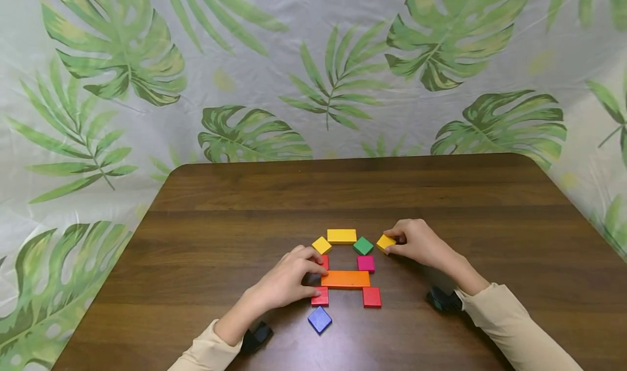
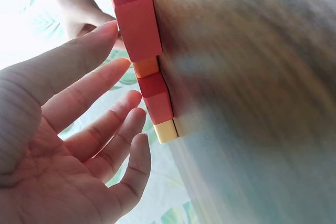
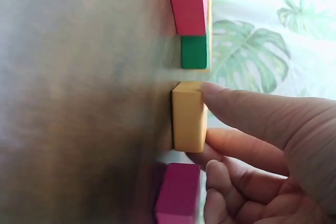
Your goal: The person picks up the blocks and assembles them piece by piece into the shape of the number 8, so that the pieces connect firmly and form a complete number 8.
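Observation:
My right hand [image 1: 418, 243] pinches a yellow block [image 1: 385, 243] between thumb and index finger, just right of a green block [image 1: 363, 246]. Below its curled other fingers, the right wrist view shows a magenta block [image 3: 179, 192], hidden in the head view. My left hand [image 1: 289, 278] spreads loosely along the left side of the layout. Its thumb tip is at a lower red block [image 1: 320, 297], and its index fingertip is by the left end of the long orange block [image 1: 345, 279]. Another red block [image 1: 325, 262] is partly covered by the left fingers.
A yellow bar [image 1: 341, 236] tops the layout, with a tilted yellow block [image 1: 321, 245] at its left. A pink block [image 1: 366, 264] and a red block [image 1: 372, 297] form the right side. A blue block [image 1: 320, 320] lies in front. The wooden table [image 1: 235, 208] meets a leaf-print curtain.

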A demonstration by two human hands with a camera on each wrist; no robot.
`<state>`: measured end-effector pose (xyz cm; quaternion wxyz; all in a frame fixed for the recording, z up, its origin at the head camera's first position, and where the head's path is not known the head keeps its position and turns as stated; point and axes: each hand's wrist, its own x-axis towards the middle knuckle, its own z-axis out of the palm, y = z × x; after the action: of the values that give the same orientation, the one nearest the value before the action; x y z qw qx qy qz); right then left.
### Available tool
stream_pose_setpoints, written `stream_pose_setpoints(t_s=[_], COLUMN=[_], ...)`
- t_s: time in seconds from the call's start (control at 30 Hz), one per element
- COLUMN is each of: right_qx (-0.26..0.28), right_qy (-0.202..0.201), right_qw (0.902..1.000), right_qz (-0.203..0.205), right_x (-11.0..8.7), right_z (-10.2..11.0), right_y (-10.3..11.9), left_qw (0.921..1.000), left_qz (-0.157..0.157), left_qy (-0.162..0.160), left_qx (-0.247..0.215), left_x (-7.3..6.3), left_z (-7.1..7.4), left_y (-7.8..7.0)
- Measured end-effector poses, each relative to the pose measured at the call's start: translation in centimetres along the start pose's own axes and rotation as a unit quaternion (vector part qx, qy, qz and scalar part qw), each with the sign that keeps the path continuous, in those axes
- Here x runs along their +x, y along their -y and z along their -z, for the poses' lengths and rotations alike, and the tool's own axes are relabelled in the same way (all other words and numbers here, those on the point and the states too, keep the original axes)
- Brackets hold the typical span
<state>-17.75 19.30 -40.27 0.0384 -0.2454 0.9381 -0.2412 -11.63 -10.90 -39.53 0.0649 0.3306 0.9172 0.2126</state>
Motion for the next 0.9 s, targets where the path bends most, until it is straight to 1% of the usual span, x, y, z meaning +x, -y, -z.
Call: stream_pose_setpoints(t_s=[0.27, 0.5, 0.7, 0.8, 0.9], right_qx=[-0.004, -0.017, 0.006, 0.010, 0.009], right_qy=[-0.042, -0.053, -0.058, -0.059, -0.064], right_qw=[0.9990, 0.9983, 0.9979, 0.9976, 0.9964], right_qz=[0.018, 0.018, 0.027, 0.035, 0.056], right_x=[-2.4, -4.0, -5.4, -6.1, -6.7], right_z=[-0.7, -0.7, -0.9, -1.1, -1.4], right_y=[0.4, 1.2, 1.8, 2.0, 2.1], left_qw=[1.0000, 1.0000, 1.0000, 1.0000, 1.0000], left_qz=[0.002, 0.002, -0.002, 0.000, -0.001], left_qy=[-0.002, -0.006, -0.007, -0.005, -0.003], left_qx=[-0.001, -0.003, 0.001, 0.001, -0.003], left_x=[0.0, 0.0, 0.0, 0.0, 0.0], left_z=[0.1, 0.2, 0.1, 0.0, -0.1], left_y=[0.0, 0.0, 0.0, 0.0, 0.0])
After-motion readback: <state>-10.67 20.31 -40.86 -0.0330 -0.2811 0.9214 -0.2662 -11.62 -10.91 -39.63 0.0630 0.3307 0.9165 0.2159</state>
